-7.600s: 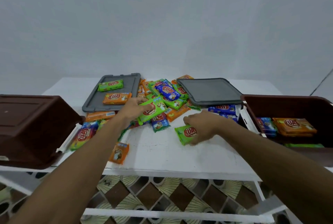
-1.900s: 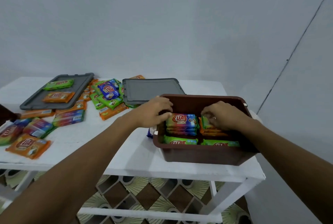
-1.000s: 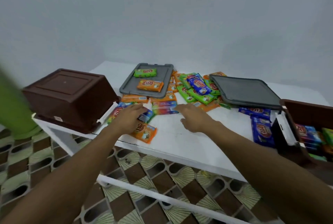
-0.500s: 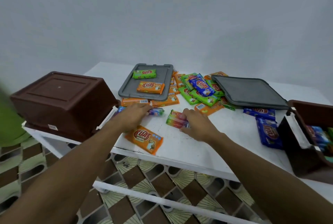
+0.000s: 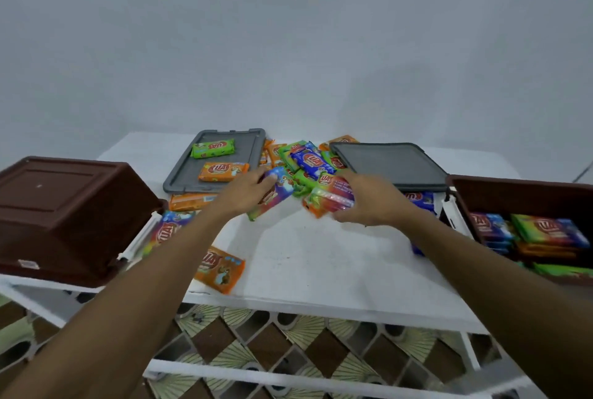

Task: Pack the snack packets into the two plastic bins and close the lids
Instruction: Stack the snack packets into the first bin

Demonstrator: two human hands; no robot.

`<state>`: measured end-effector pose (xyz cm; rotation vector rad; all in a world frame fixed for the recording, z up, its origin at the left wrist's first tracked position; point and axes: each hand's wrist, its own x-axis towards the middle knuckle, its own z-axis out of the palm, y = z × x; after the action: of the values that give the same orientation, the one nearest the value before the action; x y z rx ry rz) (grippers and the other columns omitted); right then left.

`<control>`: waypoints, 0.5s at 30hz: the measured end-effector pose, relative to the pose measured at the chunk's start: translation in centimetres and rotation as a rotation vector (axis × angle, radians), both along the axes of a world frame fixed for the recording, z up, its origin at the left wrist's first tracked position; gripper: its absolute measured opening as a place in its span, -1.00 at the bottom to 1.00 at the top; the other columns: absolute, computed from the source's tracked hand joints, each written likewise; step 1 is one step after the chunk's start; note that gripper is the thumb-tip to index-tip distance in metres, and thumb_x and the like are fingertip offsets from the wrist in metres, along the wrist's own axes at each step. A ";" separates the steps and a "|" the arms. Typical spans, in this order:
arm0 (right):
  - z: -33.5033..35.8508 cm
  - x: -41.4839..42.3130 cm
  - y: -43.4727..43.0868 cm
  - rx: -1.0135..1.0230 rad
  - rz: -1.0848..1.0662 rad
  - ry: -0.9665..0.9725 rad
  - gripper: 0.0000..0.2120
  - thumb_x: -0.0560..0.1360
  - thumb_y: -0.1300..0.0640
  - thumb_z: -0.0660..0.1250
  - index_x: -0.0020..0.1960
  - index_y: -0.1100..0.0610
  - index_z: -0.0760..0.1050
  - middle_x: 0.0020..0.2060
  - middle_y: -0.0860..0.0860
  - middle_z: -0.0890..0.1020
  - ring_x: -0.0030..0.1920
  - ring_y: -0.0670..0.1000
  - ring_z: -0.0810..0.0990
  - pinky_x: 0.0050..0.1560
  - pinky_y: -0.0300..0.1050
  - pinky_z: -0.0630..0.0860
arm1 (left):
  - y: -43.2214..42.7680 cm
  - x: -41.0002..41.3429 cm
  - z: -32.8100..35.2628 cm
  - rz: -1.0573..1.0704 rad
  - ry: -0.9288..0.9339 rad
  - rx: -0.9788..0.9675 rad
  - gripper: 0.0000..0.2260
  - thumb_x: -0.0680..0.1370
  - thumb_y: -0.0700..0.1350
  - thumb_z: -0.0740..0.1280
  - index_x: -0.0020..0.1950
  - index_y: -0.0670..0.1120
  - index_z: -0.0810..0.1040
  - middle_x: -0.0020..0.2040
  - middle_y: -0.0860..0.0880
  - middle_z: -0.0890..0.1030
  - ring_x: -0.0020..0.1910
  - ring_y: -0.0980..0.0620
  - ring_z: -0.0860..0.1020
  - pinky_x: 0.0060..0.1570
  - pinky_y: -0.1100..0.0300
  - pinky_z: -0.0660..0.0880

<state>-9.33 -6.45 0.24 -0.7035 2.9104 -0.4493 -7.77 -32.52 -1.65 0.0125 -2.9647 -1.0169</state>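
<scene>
Mid-table, left hand (image 5: 247,193) grips a purple-green foil snack packet (image 5: 272,193); right hand (image 5: 369,203) clamps a rainbow-striped packet stack (image 5: 330,199), likely gathering a batch. Half-filled brown plastic bin (image 5: 519,193) waits at the right edge; second brown bin (image 5: 64,215) sits upturned at left. Both grey lids lie along the back edge.

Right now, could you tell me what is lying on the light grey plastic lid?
On the light grey plastic lid lie a green snack packet and an orange snack packet. Anything under the lid is hidden.
</scene>
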 end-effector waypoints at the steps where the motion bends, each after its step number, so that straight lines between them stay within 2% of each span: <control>1: 0.7 0.1 1.5 -0.024 0.005 0.008 -0.24 0.33 -0.24 0.48 0.41 -0.04 0.27 0.15 -0.02 0.57 -0.02 -0.01 0.60 -0.12 -0.06 0.62 | 1.4 -0.1 0.4 -0.028 -0.027 0.000 -0.51 0.60 0.16 0.21 0.45 -0.07 0.30 0.21 0.01 0.49 0.06 0.02 0.48 -0.02 0.15 0.43; 3: 2.0 0.6 4.1 -0.090 0.007 0.024 -0.26 0.32 -0.26 0.49 0.38 -0.05 0.30 0.10 -0.04 0.57 -0.07 -0.05 0.59 -0.21 -0.14 0.58 | 3.5 -0.6 1.1 -0.089 -0.038 -0.048 -0.32 0.48 0.19 0.40 0.49 -0.02 0.21 0.25 0.02 0.48 0.08 0.01 0.50 0.06 0.14 0.46; 6: 3.6 1.2 9.1 -0.128 -0.024 0.038 -0.28 0.36 -0.29 0.43 0.39 -0.03 0.29 0.10 -0.07 0.53 -0.05 -0.08 0.54 -0.09 -0.18 0.50 | 7.7 -1.5 2.0 -0.163 0.002 -0.097 -0.18 0.35 0.22 0.46 0.50 -0.01 0.20 0.29 -0.01 0.47 0.14 -0.01 0.50 0.11 0.12 0.46; 8: 4.4 1.5 12.6 -0.116 -0.060 0.046 -0.28 0.37 -0.30 0.41 0.40 -0.01 0.29 0.07 -0.08 0.50 -0.06 -0.08 0.52 -0.07 -0.19 0.43 | 11.1 -1.8 3.0 -0.216 0.048 -0.129 -0.22 0.36 0.22 0.47 0.47 -0.02 0.26 0.24 0.02 0.46 0.11 0.03 0.48 0.04 0.17 0.42; 11: 5.4 1.6 18.3 -0.092 -0.117 0.031 -0.29 0.36 -0.33 0.40 0.38 -0.03 0.31 0.08 -0.07 0.53 -0.04 -0.04 0.55 -0.04 -0.15 0.46 | 16.9 -1.9 4.7 -0.325 0.120 -0.083 -0.32 0.39 0.14 0.49 0.44 0.03 0.34 0.21 0.04 0.51 0.04 0.11 0.50 -0.09 0.27 0.41; 13: 5.7 1.8 22.4 -0.104 -0.128 -0.015 -0.37 0.37 -0.30 0.41 0.32 -0.06 0.35 0.08 -0.08 0.55 -0.02 -0.03 0.57 -0.04 -0.15 0.49 | 20.8 -1.7 5.7 -0.386 0.153 -0.078 -0.33 0.39 0.16 0.49 0.43 0.04 0.36 0.16 0.08 0.51 0.00 0.18 0.50 -0.14 0.35 0.43; 15: 5.7 2.0 26.0 -0.128 -0.127 -0.055 -0.47 0.39 -0.25 0.42 0.26 -0.08 0.38 0.08 -0.07 0.58 -0.02 -0.07 0.59 -0.05 -0.19 0.50 | 24.5 -1.3 6.5 -0.435 0.184 -0.094 -0.38 0.41 0.12 0.49 0.41 0.01 0.38 0.01 0.16 0.49 -0.08 0.25 0.48 -0.22 0.46 0.39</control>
<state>-7.30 19.58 5.96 -0.5145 2.9049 -0.6624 -9.10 -8.03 4.82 -0.7127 -2.8979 -0.8451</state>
